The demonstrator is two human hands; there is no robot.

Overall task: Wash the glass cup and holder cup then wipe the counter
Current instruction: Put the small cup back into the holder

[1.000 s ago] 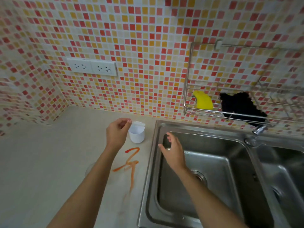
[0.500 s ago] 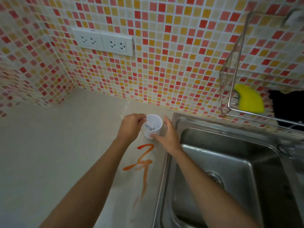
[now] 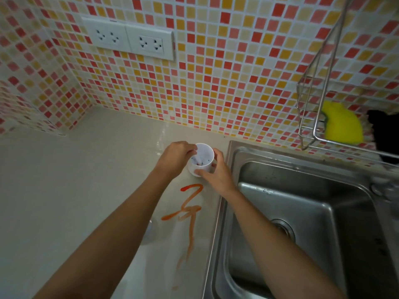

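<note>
Mosaic tiles back a pale table (image 3: 64, 190) smeared with an orange streak (image 3: 190, 212). Near the sink (image 3: 302, 201) stands the white holder cup (image 3: 201, 159). The right hand (image 3: 217, 171) wraps its side; the left hand (image 3: 174, 159) pinches something thin at its rim. A yellow sponge (image 3: 343, 124) lies in the wire rack (image 3: 311, 117).

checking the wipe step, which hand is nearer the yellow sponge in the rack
Right. The right hand grips the white holder cup beside the sink, on the side toward the yellow sponge; the left hand is at the cup's far side.
</note>
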